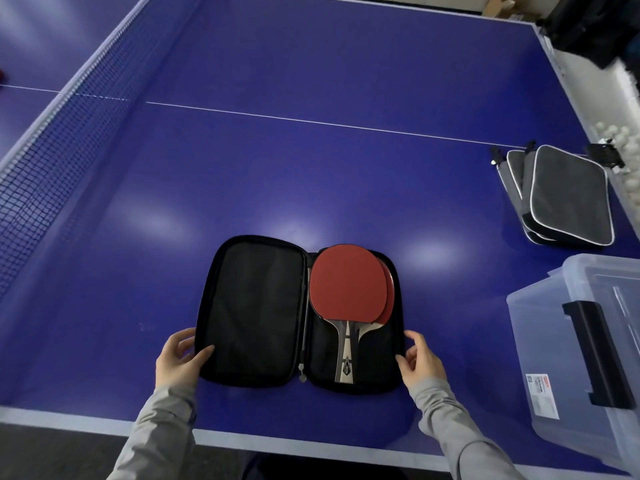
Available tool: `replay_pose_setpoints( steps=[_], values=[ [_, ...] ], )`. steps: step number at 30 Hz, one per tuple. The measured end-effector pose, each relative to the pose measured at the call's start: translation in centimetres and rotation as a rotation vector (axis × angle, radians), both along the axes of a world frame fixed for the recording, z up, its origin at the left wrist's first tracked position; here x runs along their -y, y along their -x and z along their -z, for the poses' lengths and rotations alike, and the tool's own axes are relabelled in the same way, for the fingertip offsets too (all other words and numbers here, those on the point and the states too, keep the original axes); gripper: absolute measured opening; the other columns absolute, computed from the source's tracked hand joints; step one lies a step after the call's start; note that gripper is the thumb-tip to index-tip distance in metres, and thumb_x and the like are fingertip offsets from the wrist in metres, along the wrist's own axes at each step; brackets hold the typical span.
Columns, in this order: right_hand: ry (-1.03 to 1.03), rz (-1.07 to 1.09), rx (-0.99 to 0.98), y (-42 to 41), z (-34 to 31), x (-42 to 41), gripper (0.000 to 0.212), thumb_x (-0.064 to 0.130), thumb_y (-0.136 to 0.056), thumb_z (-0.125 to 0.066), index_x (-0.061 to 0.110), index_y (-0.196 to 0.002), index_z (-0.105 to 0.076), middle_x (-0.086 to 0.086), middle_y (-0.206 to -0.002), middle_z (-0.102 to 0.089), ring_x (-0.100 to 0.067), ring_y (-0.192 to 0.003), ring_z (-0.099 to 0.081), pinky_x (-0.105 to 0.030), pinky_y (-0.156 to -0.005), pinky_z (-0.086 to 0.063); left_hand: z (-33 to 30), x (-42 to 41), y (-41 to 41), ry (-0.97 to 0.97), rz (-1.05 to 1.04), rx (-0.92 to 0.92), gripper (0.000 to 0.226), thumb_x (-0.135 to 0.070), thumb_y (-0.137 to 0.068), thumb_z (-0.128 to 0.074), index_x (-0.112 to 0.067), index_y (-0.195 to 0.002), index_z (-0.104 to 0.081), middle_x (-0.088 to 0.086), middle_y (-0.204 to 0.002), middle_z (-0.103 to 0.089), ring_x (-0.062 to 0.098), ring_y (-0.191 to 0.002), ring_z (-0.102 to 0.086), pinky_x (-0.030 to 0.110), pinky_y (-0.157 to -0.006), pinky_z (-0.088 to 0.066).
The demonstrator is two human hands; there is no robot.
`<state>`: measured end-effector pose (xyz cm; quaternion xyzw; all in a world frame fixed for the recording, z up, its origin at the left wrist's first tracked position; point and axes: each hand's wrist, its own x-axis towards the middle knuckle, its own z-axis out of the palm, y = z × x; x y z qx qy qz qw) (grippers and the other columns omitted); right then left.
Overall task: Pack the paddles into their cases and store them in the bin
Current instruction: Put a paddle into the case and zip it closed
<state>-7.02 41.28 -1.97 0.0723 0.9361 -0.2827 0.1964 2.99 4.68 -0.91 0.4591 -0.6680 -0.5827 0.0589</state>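
A black zip case [252,310] lies opened flat near the front edge of the blue table. Its right half holds two red paddles stacked; the top paddle [348,284] shows a grey and pale wooden handle pointing toward me, and the lower one peeks out at the right. My left hand [180,356] holds the case's left front corner, thumb on the inner lining. My right hand [420,358] pinches the case's right front edge. A clear plastic bin [561,341] with a black latch stands at the right.
Three grey cases with white piping [568,195] lie stacked at the far right of the table. The net [52,140] runs along the left. White balls [616,133] sit beyond the right edge. A white centre line crosses the table.
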Motion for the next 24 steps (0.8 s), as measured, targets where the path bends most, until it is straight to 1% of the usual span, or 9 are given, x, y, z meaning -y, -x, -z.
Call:
replay_pose_setpoints(
  steps=[3,6,8,11,13,15,18,21,24],
  values=[
    [0.0,0.013,-0.004,-0.2,0.1,0.0,0.048,0.007,-0.081,-0.063,0.012,-0.127,-0.048,0.001,-0.073,-0.05,-0.018,-0.067,-0.051,-0.027,-0.064,-0.043,-2.4,-0.9,-0.2,-0.071,0.004,-0.086,0.036,0.011,-0.078,-0.064,-0.013,-0.105,-0.059,0.014,-0.089,-0.067,0.017,-0.075,-0.065,0.007,-0.056,-0.052],
    [0.01,0.024,-0.023,-0.5,-0.3,0.2,0.048,0.01,-0.082,-0.064,0.012,-0.127,-0.048,-0.001,-0.081,-0.052,-0.017,-0.071,-0.051,-0.027,-0.067,-0.045,-5.0,-2.8,0.1,-0.017,0.063,-0.173,0.035,0.014,-0.078,-0.063,-0.008,-0.104,-0.061,0.009,-0.082,-0.068,0.0,-0.064,-0.066,0.006,-0.061,-0.051],
    [0.041,0.052,-0.131,-0.5,-1.2,0.6,0.043,0.011,-0.082,-0.064,0.01,-0.123,-0.053,-0.002,-0.088,-0.052,-0.018,-0.076,-0.051,-0.028,-0.07,-0.046,-6.8,-4.8,0.5,0.027,0.141,-0.234,0.037,0.016,-0.076,-0.063,-0.011,-0.102,-0.063,0.008,-0.081,-0.068,-0.003,-0.066,-0.064,0.006,-0.064,-0.05],
    [0.215,0.1,-0.333,0.2,-3.6,2.4,0.021,0.01,-0.083,-0.065,0.007,-0.104,-0.064,-0.004,-0.093,-0.054,-0.023,-0.082,-0.057,-0.026,-0.072,-0.047,-8.7,-8.9,1.4,0.049,0.278,-0.297,0.04,0.011,-0.069,-0.072,-0.021,-0.092,-0.065,0.006,-0.081,-0.067,-0.002,-0.065,-0.06,0.009,-0.061,-0.049],
    [0.35,0.085,-0.394,0.9,-5.9,4.5,0.003,0.011,-0.084,-0.065,0.008,-0.086,-0.066,-0.005,-0.088,-0.058,-0.017,-0.078,-0.058,-0.014,-0.067,-0.045,-9.2,-11.6,2.1,0.065,0.353,-0.3,0.041,0.006,-0.065,-0.077,-0.024,-0.09,-0.065,0.002,-0.08,-0.065,0.002,-0.061,-0.058,0.015,-0.054,-0.049],
    [0.461,0.061,-0.417,1.5,-8.0,6.6,0.01,0.013,-0.085,-0.064,0.01,-0.075,-0.064,-0.003,-0.082,-0.059,-0.01,-0.073,-0.056,-0.004,-0.064,-0.04,-9.4,-14.0,2.6,0.123,0.428,-0.3,0.045,0.003,-0.063,-0.078,-0.03,-0.089,-0.063,-0.004,-0.083,-0.062,0.005,-0.063,-0.057,0.019,-0.051,-0.049],
    [0.548,0.032,-0.371,1.9,-10.2,8.6,0.02,0.025,-0.086,-0.062,0.02,-0.068,-0.056,0.002,-0.08,-0.057,-0.004,-0.075,-0.053,-0.008,-0.07,-0.038,-9.3,-16.3,3.0,0.201,0.52,-0.33,0.045,-0.002,-0.059,-0.079,-0.029,-0.091,-0.063,-0.009,-0.092,-0.059,0.005,-0.076,-0.056,0.01,-0.055,-0.042],
    [0.482,0.004,-0.367,2.2,-10.7,9.0,0.021,0.023,-0.079,-0.071,0.011,-0.072,-0.055,-0.002,-0.083,-0.056,-0.009,-0.076,-0.052,-0.012,-0.072,-0.038,-8.7,-17.2,3.0,0.18,0.595,-0.346,0.049,-0.013,-0.057,-0.083,-0.026,-0.1,-0.063,-0.012,-0.1,-0.056,0.005,-0.084,-0.054,0.006,-0.062,-0.04],
    [0.371,-0.026,-0.334,2.7,-10.1,8.2,0.024,0.017,-0.073,-0.075,0.0,-0.081,-0.059,-0.009,-0.091,-0.057,-0.02,-0.082,-0.054,-0.021,-0.073,-0.039,-8.2,-16.6,2.8,0.137,0.628,-0.349,0.05,-0.035,-0.059,-0.081,-0.031,-0.104,-0.061,-0.016,-0.106,-0.057,0.005,-0.091,-0.058,0.013,-0.07,-0.045]
  ],
)
